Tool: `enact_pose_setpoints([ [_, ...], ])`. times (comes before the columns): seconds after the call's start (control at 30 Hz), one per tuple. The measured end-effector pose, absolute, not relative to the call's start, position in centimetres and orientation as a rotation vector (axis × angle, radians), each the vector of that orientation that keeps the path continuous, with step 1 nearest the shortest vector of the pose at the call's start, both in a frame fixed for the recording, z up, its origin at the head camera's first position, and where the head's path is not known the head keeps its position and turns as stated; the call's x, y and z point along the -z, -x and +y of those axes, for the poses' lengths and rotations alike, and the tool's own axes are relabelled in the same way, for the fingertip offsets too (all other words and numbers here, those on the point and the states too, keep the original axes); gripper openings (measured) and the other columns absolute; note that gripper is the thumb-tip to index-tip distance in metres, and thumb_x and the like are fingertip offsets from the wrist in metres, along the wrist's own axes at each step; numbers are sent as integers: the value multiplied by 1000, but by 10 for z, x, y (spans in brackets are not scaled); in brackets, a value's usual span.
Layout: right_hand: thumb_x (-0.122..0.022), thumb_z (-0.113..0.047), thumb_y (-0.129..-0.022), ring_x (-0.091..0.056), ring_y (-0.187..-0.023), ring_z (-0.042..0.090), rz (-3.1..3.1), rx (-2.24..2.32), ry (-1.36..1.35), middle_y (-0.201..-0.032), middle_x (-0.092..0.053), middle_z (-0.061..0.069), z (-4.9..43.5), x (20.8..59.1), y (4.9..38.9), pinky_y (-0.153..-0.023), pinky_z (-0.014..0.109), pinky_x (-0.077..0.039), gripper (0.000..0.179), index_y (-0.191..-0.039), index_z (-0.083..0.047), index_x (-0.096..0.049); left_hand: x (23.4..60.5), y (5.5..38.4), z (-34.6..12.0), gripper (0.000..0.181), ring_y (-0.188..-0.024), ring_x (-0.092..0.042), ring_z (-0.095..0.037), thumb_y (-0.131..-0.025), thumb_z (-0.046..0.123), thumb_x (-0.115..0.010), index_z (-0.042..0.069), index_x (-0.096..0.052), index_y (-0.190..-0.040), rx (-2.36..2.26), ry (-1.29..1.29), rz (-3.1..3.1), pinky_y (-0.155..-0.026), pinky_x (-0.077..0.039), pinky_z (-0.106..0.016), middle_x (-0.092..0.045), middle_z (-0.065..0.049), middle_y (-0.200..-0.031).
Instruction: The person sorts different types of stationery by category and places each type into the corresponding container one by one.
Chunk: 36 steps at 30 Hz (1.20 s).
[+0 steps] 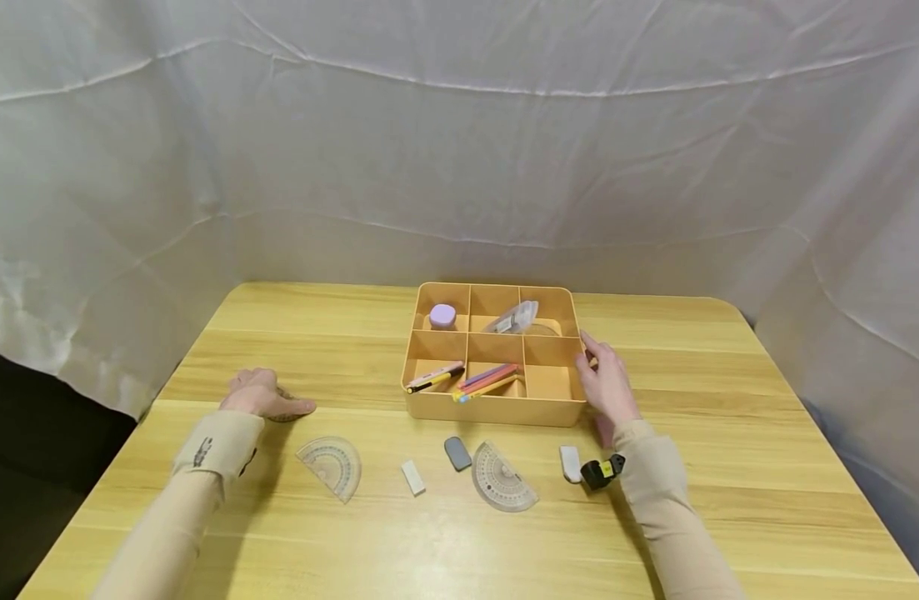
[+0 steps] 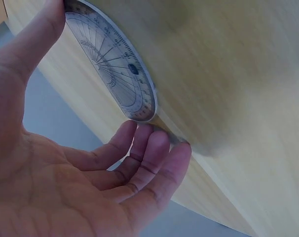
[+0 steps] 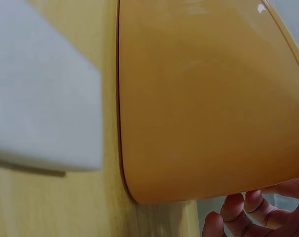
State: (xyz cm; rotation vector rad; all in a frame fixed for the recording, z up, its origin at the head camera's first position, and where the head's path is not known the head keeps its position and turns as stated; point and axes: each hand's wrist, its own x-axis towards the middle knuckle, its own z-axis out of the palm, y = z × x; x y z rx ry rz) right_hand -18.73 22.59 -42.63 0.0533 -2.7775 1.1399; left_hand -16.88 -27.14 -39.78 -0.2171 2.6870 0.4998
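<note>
In the head view, my left hand (image 1: 260, 393) is low over the table's left side. It grips a clear half-round protractor (image 2: 110, 64) by its two ends, the thumb at one and a fingertip at the other. The other fingers bend near the tabletop. My right hand (image 1: 607, 383) holds the right side of a tan organizer box (image 1: 496, 410), its thumb near the rim. Curled fingertips touch the box's edge in the right wrist view. The box has several compartments, with pens (image 1: 435, 377), colored markers (image 1: 489, 382), a purple lidded item (image 1: 442, 316) and a clear plastic packet (image 1: 515, 318).
Two more protractors (image 1: 335, 467) lie on the wooden table (image 1: 354, 550). Between them are a white eraser (image 1: 413, 477) and a grey rounded piece (image 1: 457, 453). A white piece (image 1: 570, 463) and a black item with a yellow patch (image 1: 601, 472) are by the right sleeve. Fabric (image 1: 459, 167) hangs behind.
</note>
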Motion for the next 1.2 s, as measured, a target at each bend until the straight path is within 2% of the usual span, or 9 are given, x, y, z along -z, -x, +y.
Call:
enact_pose_setpoints([
  [0.23,-44,-8,-103,-61,-92,37,-2782,-1129,-42,-107,-58,26,226,425,186,-80,39,-51,49,-150,6,-40,398,171,-270,67,-104,-46,-48,-84,50,-78,-11,-65,-110,-487,222,2692,-88,-50,-58,-46,-40,-118],
  [0.47,-44,-9,-104,-61,-93,37,-2783,-1154,-18,-109,-58,26,225,422,185,-79,36,-49,49,-150,4,-40,398,170,-269,73,-106,-48,-50,-82,51,-79,-13,-58,-108,-463,234,2714,-91,-50,-59,-49,-41,-119],
  [0.63,-44,-8,-104,-61,-91,37,-2773,-1159,-28,-108,-58,27,225,423,184,-78,35,-49,48,-150,5,-40,398,169,-270,72,-108,-49,-50,-80,51,-80,-13,-61,-107,-484,239,2720,-95,-50,-59,-48,-42,-123],
  [0.83,-44,-9,-104,-60,-90,36,-2771,-1149,-37,-107,-58,26,225,425,185,-77,35,-48,48,-150,5,-40,397,169,-270,65,-107,-52,-47,-79,50,-81,-8,-62,-102,-493,252,2716,-93,-51,-59,-49,-40,-123],
  [0.93,-43,-9,-104,-60,-91,37,-2773,-1149,-31,-107,-58,25,225,426,185,-78,36,-48,48,-150,4,-40,397,170,-270,62,-102,-53,-44,-78,50,-81,-6,-62,-97,-471,237,2731,-90,-52,-57,-53,-37,-117],
  [1.1,-44,-10,-104,-60,-92,36,-2778,-1149,-28,-108,-58,25,225,426,184,-78,35,-47,48,-151,3,-40,397,171,-270,53,-87,-59,-32,-75,49,-83,-1,-71,-88,-477,197,2754,-77,-55,-45,-66,-27,-101],
  [1.2,-45,-9,-104,-61,-91,36,-2772,-1161,-33,-108,-58,26,225,426,185,-77,34,-48,48,-151,4,-40,395,171,-269,49,-87,-64,-31,-74,49,-85,4,-76,-91,-516,174,2754,-76,-56,-43,-72,-26,-103],
])
